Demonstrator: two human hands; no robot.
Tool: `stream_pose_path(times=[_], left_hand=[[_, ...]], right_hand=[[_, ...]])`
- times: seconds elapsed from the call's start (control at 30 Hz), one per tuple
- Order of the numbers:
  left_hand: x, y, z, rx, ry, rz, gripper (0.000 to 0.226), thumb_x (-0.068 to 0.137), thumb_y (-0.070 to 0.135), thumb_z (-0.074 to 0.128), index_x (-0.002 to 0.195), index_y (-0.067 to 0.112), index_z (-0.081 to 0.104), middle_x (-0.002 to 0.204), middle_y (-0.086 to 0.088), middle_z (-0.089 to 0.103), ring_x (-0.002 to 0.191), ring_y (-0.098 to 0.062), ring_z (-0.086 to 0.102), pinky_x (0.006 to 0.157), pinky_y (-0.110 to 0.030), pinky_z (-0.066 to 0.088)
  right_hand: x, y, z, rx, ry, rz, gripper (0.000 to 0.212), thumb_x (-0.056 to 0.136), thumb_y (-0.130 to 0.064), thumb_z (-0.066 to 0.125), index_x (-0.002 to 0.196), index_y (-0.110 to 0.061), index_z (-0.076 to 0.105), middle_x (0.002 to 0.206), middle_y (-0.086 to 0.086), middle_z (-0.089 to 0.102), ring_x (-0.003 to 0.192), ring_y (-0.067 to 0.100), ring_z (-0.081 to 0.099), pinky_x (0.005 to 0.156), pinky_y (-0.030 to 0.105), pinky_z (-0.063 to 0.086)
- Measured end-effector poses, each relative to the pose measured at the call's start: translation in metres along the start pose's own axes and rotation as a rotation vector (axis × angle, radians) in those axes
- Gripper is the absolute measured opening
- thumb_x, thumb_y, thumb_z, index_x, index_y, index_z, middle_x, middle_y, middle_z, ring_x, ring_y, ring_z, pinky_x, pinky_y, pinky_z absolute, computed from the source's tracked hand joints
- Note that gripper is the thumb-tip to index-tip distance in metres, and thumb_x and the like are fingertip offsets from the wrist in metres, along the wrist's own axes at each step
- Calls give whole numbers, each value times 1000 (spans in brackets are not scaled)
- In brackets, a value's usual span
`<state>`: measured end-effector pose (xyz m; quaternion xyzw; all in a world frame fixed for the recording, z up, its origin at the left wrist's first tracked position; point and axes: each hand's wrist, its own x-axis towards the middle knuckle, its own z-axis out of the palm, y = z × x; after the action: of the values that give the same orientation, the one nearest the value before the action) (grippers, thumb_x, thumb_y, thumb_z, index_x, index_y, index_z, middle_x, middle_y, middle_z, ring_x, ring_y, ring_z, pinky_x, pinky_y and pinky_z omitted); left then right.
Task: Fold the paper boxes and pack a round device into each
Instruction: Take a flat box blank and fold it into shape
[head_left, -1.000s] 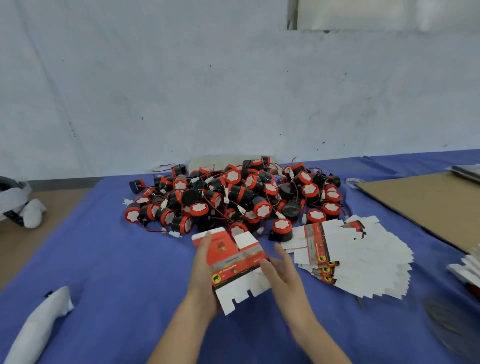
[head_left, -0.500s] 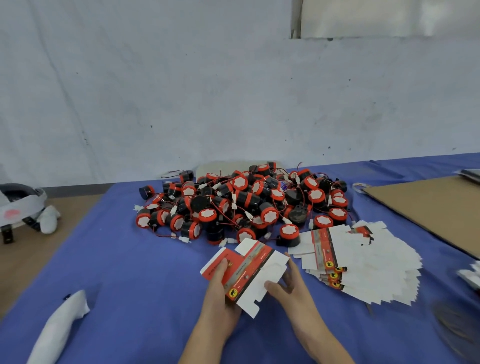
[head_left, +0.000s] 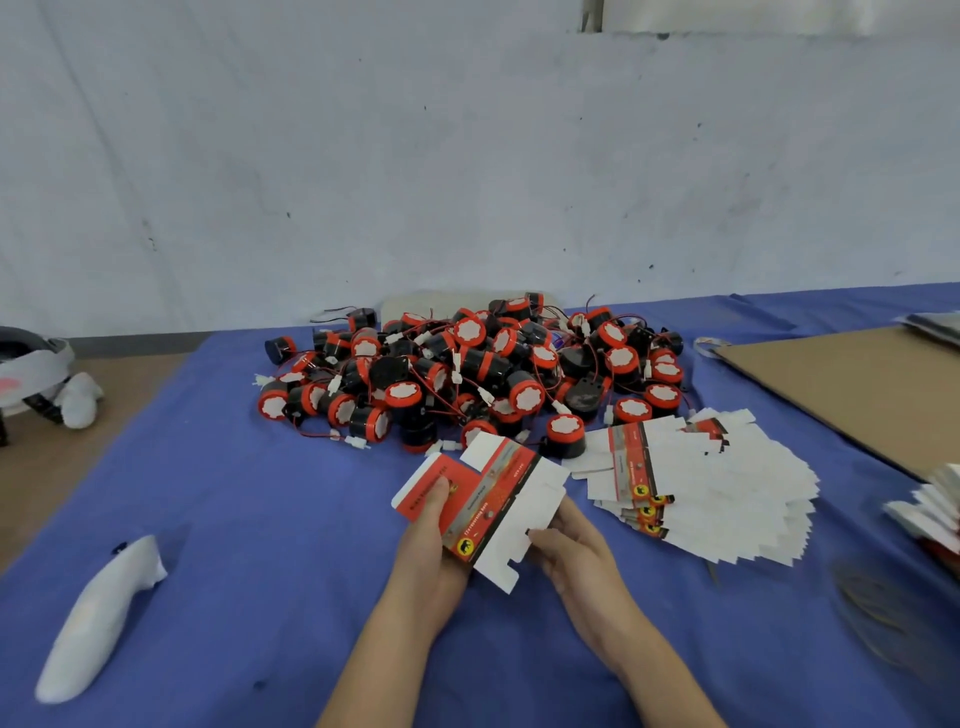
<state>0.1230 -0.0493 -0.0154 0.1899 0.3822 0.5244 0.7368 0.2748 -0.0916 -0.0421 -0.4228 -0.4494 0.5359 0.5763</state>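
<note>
A flat red-and-white paper box blank (head_left: 488, 499) is held above the blue table cloth (head_left: 249, 519), tilted up to the right. My left hand (head_left: 431, 545) grips its left side, thumb on the red panel. My right hand (head_left: 566, 551) pinches its white right edge. Behind it lies a big pile of round black-and-red devices (head_left: 467, 374) with red wires. A fanned stack of flat box blanks (head_left: 711, 483) lies to the right of my hands.
A brown cardboard sheet (head_left: 852, 384) covers the table's right side. More white blanks (head_left: 930, 509) sit at the right edge. A white wrapped object (head_left: 98, 618) lies at the near left. A grey-white headset (head_left: 31, 374) rests on the wooden surface at far left.
The blank has turned from nearly level to tilted, its right end raised. My left thumb has moved onto the red panel, and my right hand has slid to the blank's white edge.
</note>
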Motion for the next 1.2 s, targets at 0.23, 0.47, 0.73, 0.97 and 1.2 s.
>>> stream_pose_path(times=[0.23,0.47,0.73,0.97,1.2], left_hand=[[-3,-1,-2,56,48,18,34,95,37,62,118,12,64,106,-13,75,93,-31,74,83,-48,58],[-15,-2,0,162,-108,62,40,94,35,59,124,9,61,112,-15,73,100,-31,72,75,-40,61],[-27,-13,-1,459,-141,246,51,91,45,56,132,17,54,119,-5,72,108,-22,70,89,-34,58],[-29,-33,-9,1333,-28,993,74,93,6,49,144,53,21,158,24,2,145,10,-6,114,-12,23],[-16,-39,-5,1808,-100,1026,96,85,41,64,152,40,-5,160,9,-8,152,-25,-6,119,-44,-14]], right_hand=[[-8,-8,5,-111,-4,-43,53,83,-20,67,132,-37,57,129,-8,68,122,12,62,102,43,53],[-12,-11,9,-131,51,-83,27,85,-30,66,111,-36,69,110,2,75,101,17,70,84,32,58],[-7,-6,3,48,174,-74,28,83,-21,65,106,-36,72,111,9,75,106,31,71,82,44,61],[-6,-5,-2,152,236,-85,55,101,1,48,119,-49,65,111,1,75,102,18,73,72,29,59],[-5,0,1,-43,255,-16,45,100,0,49,135,-28,56,112,-2,75,103,18,72,71,29,60]])
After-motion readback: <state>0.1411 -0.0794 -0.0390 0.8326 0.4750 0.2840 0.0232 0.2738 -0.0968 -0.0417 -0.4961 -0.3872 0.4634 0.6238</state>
